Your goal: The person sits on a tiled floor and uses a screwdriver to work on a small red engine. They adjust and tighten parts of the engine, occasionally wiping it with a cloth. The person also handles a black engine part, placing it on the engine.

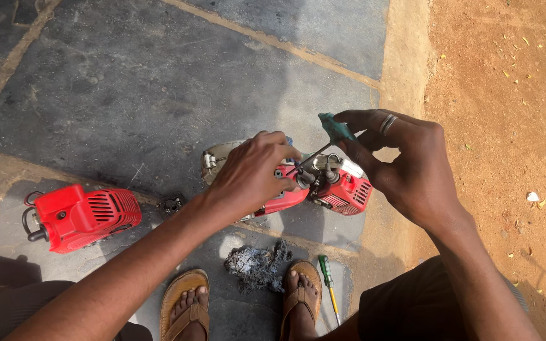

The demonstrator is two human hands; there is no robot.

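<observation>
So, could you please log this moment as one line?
left hand: steadies red engine | right hand: screwdriver on engine | spare screwdriver on floor

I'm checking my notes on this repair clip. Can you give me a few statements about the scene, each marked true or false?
1. The right hand holds a green-handled screwdriver. True.
2. The left hand rests on the red engine. True.
3. The red cover lies on the orange dirt. False: it sits on the grey stone paving.
4. A wad of grey rag lies between the sandalled feet. True.
5. No second screwdriver is around. False: one lies by the right foot.
</observation>
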